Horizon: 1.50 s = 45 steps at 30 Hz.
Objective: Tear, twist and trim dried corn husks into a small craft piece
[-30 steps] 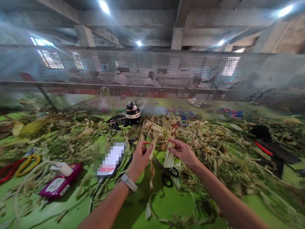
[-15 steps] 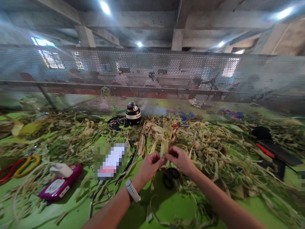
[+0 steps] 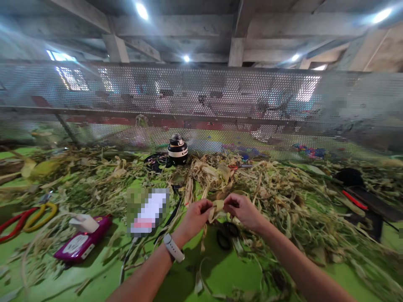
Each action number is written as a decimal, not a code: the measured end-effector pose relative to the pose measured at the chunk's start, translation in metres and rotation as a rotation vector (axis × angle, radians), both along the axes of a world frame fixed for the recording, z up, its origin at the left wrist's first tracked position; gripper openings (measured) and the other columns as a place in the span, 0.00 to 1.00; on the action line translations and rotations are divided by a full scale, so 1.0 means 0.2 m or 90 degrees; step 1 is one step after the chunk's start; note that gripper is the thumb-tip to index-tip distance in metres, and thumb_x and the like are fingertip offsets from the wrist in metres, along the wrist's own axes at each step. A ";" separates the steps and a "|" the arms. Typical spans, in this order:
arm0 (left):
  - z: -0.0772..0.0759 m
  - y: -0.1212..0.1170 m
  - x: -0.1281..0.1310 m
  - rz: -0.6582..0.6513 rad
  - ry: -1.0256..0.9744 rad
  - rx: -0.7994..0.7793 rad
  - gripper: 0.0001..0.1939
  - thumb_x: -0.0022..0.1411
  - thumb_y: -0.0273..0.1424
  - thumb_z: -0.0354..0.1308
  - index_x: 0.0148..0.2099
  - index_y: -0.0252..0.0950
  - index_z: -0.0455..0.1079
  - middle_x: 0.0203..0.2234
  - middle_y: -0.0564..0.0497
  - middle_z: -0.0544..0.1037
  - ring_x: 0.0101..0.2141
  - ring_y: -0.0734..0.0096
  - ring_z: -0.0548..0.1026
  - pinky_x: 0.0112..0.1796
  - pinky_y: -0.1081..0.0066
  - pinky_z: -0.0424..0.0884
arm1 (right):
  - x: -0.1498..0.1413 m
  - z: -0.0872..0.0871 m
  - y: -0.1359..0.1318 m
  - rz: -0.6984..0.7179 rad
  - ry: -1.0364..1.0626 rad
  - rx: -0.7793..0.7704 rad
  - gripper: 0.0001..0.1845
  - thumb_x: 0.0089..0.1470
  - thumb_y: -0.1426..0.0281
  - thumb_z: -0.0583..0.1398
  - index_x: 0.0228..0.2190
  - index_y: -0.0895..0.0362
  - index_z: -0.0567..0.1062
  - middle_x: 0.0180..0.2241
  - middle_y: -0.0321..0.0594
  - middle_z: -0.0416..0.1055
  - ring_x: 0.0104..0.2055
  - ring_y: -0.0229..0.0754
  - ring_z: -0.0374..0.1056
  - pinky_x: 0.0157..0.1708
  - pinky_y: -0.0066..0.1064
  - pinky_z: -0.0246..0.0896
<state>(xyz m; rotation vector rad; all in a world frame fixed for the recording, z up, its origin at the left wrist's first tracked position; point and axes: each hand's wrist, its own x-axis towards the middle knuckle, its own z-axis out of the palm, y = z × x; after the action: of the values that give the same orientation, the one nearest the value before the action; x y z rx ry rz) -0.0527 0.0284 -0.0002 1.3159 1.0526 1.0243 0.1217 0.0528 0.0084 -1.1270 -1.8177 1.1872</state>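
Between my hands is a folded strip of pale yellow-green dried husk (image 3: 218, 205), held just above the table. My left hand (image 3: 197, 218), with a white watch (image 3: 174, 248) on its wrist, pinches the left side of the strip between thumb and fingers. On the other side, my right hand (image 3: 244, 211) pinches the strip's right end. Black-handled scissors (image 3: 227, 235) lie right under my hands, their blades hidden among plant scraps. A heap of dried husks (image 3: 210, 174) lies just beyond my fingers.
Left of my arms lie a blurred-out phone (image 3: 148, 212), a purple power box (image 3: 83, 241) with a white plug, and red-and-yellow-handled pliers (image 3: 30, 218). A black jar (image 3: 177, 150) stands near the perforated metal screen (image 3: 201, 96). Dried stalks cover much of the green table (image 3: 226, 272).
The husk strip stood upright and long above my fingers; now it is folded over into a short, flat loop. My hands have moved slightly apart around it. The view has shifted a little.
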 end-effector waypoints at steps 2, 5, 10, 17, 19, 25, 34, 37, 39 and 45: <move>0.00 0.00 0.00 0.009 -0.017 -0.019 0.17 0.46 0.44 0.61 0.28 0.34 0.68 0.21 0.55 0.70 0.21 0.75 0.67 0.24 0.74 0.65 | 0.00 -0.01 0.00 -0.009 -0.016 0.015 0.13 0.46 0.61 0.60 0.23 0.59 0.70 0.20 0.32 0.63 0.21 0.32 0.56 0.20 0.23 0.53; 0.01 0.00 0.00 -0.001 -0.027 -0.039 0.17 0.45 0.44 0.62 0.27 0.34 0.68 0.20 0.55 0.69 0.20 0.75 0.67 0.24 0.73 0.66 | 0.00 -0.01 0.00 -0.004 -0.024 0.002 0.13 0.45 0.62 0.61 0.24 0.59 0.70 0.21 0.32 0.65 0.22 0.33 0.58 0.21 0.24 0.54; 0.02 0.00 0.00 -0.009 -0.027 -0.044 0.18 0.45 0.44 0.62 0.29 0.34 0.68 0.21 0.55 0.70 0.21 0.75 0.67 0.23 0.74 0.66 | -0.01 0.00 -0.01 0.012 -0.002 -0.064 0.14 0.44 0.61 0.62 0.24 0.59 0.70 0.20 0.32 0.64 0.21 0.33 0.58 0.21 0.24 0.56; 0.01 -0.01 0.00 -0.012 -0.021 -0.089 0.19 0.43 0.45 0.63 0.27 0.35 0.66 0.19 0.57 0.69 0.19 0.75 0.69 0.22 0.75 0.66 | -0.01 0.00 0.00 0.003 0.032 -0.115 0.18 0.39 0.57 0.65 0.22 0.59 0.71 0.18 0.30 0.62 0.19 0.31 0.57 0.19 0.24 0.56; 0.02 -0.01 0.00 -0.031 -0.015 -0.104 0.19 0.43 0.46 0.63 0.27 0.34 0.66 0.19 0.56 0.70 0.20 0.74 0.71 0.23 0.74 0.67 | -0.01 0.00 0.00 0.012 0.045 -0.117 0.18 0.39 0.57 0.65 0.23 0.59 0.71 0.18 0.30 0.63 0.19 0.31 0.57 0.19 0.24 0.56; 0.02 -0.01 -0.01 -0.070 -0.024 -0.085 0.20 0.45 0.47 0.61 0.28 0.34 0.67 0.20 0.55 0.71 0.19 0.75 0.70 0.23 0.75 0.67 | 0.01 0.00 -0.01 0.052 -0.010 -0.060 0.14 0.44 0.60 0.62 0.24 0.59 0.70 0.19 0.30 0.62 0.20 0.31 0.57 0.20 0.23 0.55; 0.00 -0.01 -0.01 -0.094 -0.002 -0.070 0.18 0.46 0.44 0.62 0.30 0.34 0.68 0.19 0.56 0.70 0.18 0.75 0.70 0.23 0.74 0.68 | 0.00 0.02 -0.02 0.055 -0.136 0.016 0.06 0.49 0.68 0.58 0.26 0.58 0.71 0.21 0.33 0.66 0.21 0.34 0.60 0.21 0.24 0.53; -0.01 0.00 -0.01 -0.107 0.011 -0.052 0.18 0.47 0.45 0.60 0.29 0.34 0.67 0.18 0.56 0.70 0.18 0.75 0.70 0.23 0.74 0.67 | 0.00 0.03 -0.03 0.042 -0.185 0.066 0.04 0.48 0.70 0.57 0.26 0.59 0.71 0.23 0.35 0.68 0.24 0.35 0.60 0.23 0.25 0.53; -0.02 0.00 -0.01 -0.104 0.011 -0.047 0.18 0.47 0.45 0.60 0.29 0.35 0.66 0.19 0.55 0.71 0.19 0.74 0.71 0.23 0.74 0.67 | -0.01 0.05 -0.04 0.039 -0.222 0.103 0.03 0.48 0.73 0.56 0.26 0.59 0.71 0.24 0.36 0.68 0.25 0.36 0.61 0.25 0.25 0.52; -0.04 -0.01 -0.01 -0.076 0.127 0.033 0.12 0.54 0.40 0.54 0.27 0.36 0.62 0.18 0.55 0.70 0.19 0.72 0.71 0.22 0.74 0.65 | -0.03 0.06 -0.07 0.039 -0.399 0.167 0.08 0.53 0.73 0.54 0.24 0.59 0.70 0.23 0.40 0.70 0.27 0.39 0.64 0.26 0.26 0.52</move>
<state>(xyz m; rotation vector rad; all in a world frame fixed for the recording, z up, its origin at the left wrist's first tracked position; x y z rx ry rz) -0.0537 0.0271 -0.0085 1.5288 1.0871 0.8497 0.1161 0.0381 0.0203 -1.3913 -2.4005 0.6244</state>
